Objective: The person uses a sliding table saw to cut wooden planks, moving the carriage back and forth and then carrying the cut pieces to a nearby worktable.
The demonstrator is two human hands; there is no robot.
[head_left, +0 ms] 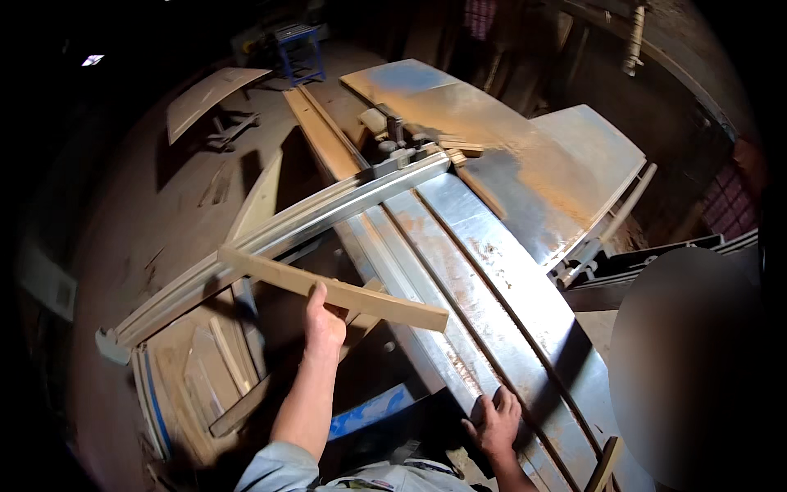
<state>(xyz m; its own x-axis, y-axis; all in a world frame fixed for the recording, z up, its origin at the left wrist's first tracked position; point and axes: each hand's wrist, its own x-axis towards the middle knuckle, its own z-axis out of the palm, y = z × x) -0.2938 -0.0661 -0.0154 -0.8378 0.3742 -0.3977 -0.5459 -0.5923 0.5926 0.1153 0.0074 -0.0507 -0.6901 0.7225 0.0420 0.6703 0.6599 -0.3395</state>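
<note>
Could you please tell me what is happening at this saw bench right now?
A person stands at a dusty sliding table saw. Their left hand holds a long wooden strip up above the crosscut fence. Their right hand rests flat on the near end of the metal table. Offcuts lie below.

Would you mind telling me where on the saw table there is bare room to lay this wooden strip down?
The metal table lies bare between the long fence rail and the right hand. Crowded: wood offcuts by the clamp at the far end. The left hand holds the wooden strip.
</note>
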